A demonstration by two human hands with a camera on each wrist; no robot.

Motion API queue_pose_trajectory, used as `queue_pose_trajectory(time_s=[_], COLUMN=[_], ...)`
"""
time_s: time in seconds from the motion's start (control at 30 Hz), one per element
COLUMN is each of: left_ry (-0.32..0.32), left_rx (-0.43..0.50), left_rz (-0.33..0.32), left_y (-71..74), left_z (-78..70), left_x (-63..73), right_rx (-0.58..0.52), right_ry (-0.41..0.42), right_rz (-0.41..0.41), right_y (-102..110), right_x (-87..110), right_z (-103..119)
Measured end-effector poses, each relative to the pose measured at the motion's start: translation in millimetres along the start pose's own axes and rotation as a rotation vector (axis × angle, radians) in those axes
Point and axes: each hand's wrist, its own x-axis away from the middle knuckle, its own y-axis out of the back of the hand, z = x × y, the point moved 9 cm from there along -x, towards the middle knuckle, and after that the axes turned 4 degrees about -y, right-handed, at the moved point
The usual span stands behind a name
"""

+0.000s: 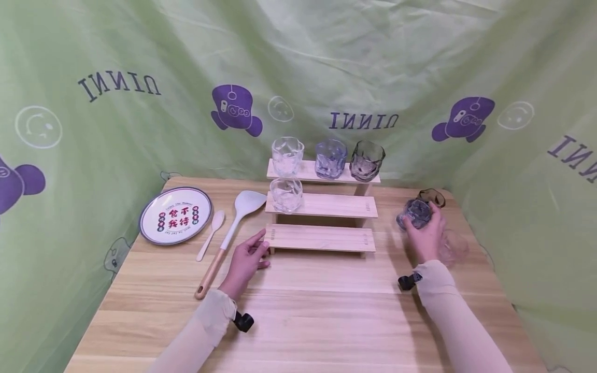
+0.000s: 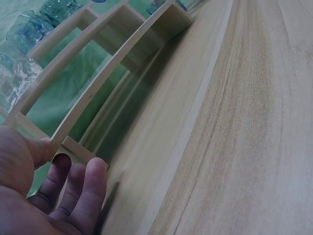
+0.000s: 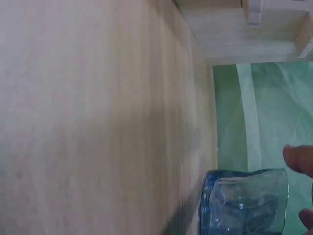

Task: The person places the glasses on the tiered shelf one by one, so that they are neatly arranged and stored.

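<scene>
A stepped wooden rack [image 1: 321, 237] with three shelves stands mid-table. My left hand [image 1: 245, 260] holds the left end of its lowest shelf; in the left wrist view the thumb is on the board's edge and the fingers [image 2: 93, 181] curl beneath. My right hand [image 1: 425, 235] is over a blue glass [image 1: 416, 213] at the table's right, thumb and forefinger spread about its rim. In the right wrist view that blue glass [image 3: 244, 203] stands on the tabletop, a fingertip [image 3: 296, 159] apart from its rim. A dark grey glass [image 1: 431, 197] and a clear glass [image 1: 452, 247] are beside it.
The rack's top shelf carries a clear glass [image 1: 287, 157], a blue glass [image 1: 330, 159] and a grey glass [image 1: 367, 161]; another clear glass [image 1: 286, 196] is on the middle shelf. Leftward lie a plate [image 1: 175, 215], a small spoon [image 1: 212, 233] and a wooden-handled turner [image 1: 231, 235]. Green cloth surrounds the table.
</scene>
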Motion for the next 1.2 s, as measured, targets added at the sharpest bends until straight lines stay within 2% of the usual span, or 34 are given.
queue_pose_trajectory(time_s=[0.1,0.17,0.33,0.4,0.63,0.7,0.8,0.9,1.2], left_ry=[0.006,0.008,0.010,0.012,0.013,0.008,0.004,0.007,0.013], left_rx=[0.002,0.002,0.002,0.002,-0.003,0.001,0.007,0.010,0.019], left_rz=[0.005,0.001,-0.008,-0.004,-0.003,-0.004,-0.004,-0.001,-0.006], left_y=[-0.6,-0.2,0.4,-0.2,-0.1,0.4,1.2,1.1,2.6], left_z=[0.7,1.2,1.0,1.6,3.8,3.2,2.3,1.5,1.4], left_x=[-0.1,-0.4,-0.9,-1.0,-2.0,-2.2,-1.6,-0.9,-1.5], right_rx=[0.066,0.066,-0.006,-0.019,0.144,0.121,0.025,-0.035,0.009], right_ry=[-0.034,-0.032,0.039,0.047,0.083,0.089,0.082,0.069,0.056], right_rz=[0.015,0.056,0.272,0.333,0.320,0.352,0.402,0.412,0.405], right_y=[2,0,-20,-26,-26,-28,-31,-32,-29], right_x=[2.7,2.0,-5.0,-6.3,-11.7,-12.2,-12.7,-13.7,-7.2], right_z=[-3,-3,2,1,-3,-2,-2,-6,-13])
